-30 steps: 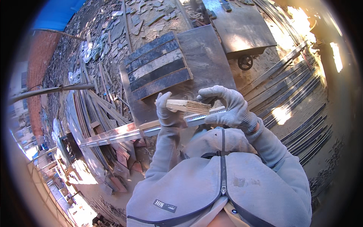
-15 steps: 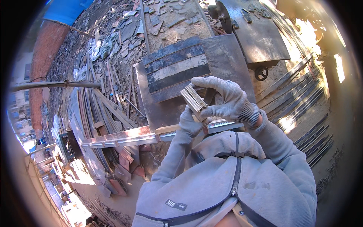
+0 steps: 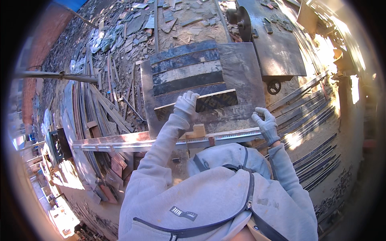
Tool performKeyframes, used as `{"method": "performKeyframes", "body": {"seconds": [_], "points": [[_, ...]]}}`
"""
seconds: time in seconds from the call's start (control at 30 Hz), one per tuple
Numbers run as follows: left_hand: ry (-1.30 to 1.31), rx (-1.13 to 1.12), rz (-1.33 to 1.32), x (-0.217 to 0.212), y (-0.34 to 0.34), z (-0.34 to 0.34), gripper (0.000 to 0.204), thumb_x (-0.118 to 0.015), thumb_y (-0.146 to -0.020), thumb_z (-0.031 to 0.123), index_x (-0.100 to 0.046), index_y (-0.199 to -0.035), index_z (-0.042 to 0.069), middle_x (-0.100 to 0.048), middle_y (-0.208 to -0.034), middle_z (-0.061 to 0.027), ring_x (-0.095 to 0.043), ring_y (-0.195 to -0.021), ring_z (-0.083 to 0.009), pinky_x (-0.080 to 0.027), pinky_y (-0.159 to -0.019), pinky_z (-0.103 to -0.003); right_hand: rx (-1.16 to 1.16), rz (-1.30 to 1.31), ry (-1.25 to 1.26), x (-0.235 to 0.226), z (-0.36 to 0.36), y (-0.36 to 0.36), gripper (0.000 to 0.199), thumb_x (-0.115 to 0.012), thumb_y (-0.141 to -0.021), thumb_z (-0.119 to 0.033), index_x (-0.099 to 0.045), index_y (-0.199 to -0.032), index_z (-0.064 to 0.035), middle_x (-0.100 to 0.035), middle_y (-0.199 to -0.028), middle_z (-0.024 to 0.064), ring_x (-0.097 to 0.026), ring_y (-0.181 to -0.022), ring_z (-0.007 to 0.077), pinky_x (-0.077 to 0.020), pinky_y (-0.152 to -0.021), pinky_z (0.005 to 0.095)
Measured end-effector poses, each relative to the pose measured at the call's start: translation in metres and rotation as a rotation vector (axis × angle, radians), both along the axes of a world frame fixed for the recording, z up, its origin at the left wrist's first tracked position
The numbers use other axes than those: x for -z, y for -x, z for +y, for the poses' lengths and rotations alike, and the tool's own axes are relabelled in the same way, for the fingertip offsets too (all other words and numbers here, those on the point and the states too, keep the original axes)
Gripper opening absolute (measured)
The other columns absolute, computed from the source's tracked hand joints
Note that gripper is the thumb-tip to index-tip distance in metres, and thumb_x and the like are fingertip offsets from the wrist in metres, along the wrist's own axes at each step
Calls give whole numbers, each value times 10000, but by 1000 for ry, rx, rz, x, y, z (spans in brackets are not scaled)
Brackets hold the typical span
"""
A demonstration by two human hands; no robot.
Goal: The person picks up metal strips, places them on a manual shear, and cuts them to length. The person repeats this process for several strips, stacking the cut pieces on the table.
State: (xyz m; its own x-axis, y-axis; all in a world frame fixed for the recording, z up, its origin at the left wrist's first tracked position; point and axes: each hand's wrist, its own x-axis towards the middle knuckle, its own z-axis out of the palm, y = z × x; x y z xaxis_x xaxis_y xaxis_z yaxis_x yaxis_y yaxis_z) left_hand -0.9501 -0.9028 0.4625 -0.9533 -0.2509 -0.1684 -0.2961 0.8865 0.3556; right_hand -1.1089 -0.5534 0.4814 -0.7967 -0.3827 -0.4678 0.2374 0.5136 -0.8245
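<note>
Both of my hands wear grey knitted gloves. My left hand [image 3: 186, 105] is closed over the upper edge of a dark plywood strip [image 3: 218, 102], which stands tilted on its long side above the worktable. Its pale layered edge faces up. Beyond it lie several dark and greyish plywood strips [image 3: 187, 72], side by side. To the right, my right hand [image 3: 265, 123] is off the strip, with bent fingers apart and nothing visible between them. It hovers by the right end of a metal rail with a measuring scale [image 3: 237, 133]. A small wood block [image 3: 198, 131] rests against the rail.
The brown worktable [image 3: 241, 64] has a steel machine table [image 3: 283, 56] with a round disc [image 3: 244, 24] beyond its right side. Long boards [image 3: 108, 104] lie on the left ground, with narrow strips [image 3: 317, 168] at the right. Plywood scraps [image 3: 189, 20] cover the far ground.
The plywood held up in both hands close to me is now lowered over the table in my left hand. My right hand has let go and moved right and nearer.
</note>
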Motion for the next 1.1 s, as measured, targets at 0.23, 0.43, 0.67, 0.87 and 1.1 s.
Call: {"method": "performKeyframes", "body": {"seconds": [0.23, 0.43, 0.67, 0.87, 1.1], "points": [[166, 33, -261, 11, 38, -40, 764, -858, -717, 235, -597, -1430, 156, -584, -1307, -123, -565, -1288, -321, -497, -1072, -434, -18, -8, 24, 31, 15, -21, 417, -806, -986, -185, -690, -1337, 7, -776, -1140, 98, -726, -1061, 163, -583, -962, 315], [196, 67, -263, 35, 30, -36, 883, -867, -718, 254, -529, -1526, 138, -591, -1369, -120, -562, -1305, -310, -468, -1104, -450, 46, -12, -22, 29, 20, -25, 425, -807, -983, -203, -691, -1339, -2, -779, -1151, 104, -731, -1070, 170, -587, -964, 326], [179, 131, -79, 62, 22, -49, 867, -857, -719, 237, -521, -1512, 146, -603, -1357, -98, -576, -1277, -325, -492, -1065, -476, 3, 36, -170, 27, 32, -34, 435, -810, -963, -279, -722, -1306, -26, -810, -1129, 128, -769, -1062, 177, -604, -950, 331], [138, 182, 28, 71, 23, -56, 870, -870, -668, 176, -538, -1472, 166, -619, -1292, -111, -594, -1210, -382, -527, -1004, -515, -15, 56, -208, 24, 45, -49, 433, -780, -966, -301, -715, -1270, 2, -799, -1103, 166, -771, -1073, 254, -593, -960, 353], [247, 28, -91, 50, 22, -37, 1085, -946, -687, 229, -403, -1620, 111, -529, -1496, -191, -472, -1415, -408, -403, -1213, -528, 104, 10, -205, 23, 86, -74, 399, -779, -973, -343, -741, -1259, -68, -807, -1137, 138, -766, -1091, 273, -576, -965, 385]]}}
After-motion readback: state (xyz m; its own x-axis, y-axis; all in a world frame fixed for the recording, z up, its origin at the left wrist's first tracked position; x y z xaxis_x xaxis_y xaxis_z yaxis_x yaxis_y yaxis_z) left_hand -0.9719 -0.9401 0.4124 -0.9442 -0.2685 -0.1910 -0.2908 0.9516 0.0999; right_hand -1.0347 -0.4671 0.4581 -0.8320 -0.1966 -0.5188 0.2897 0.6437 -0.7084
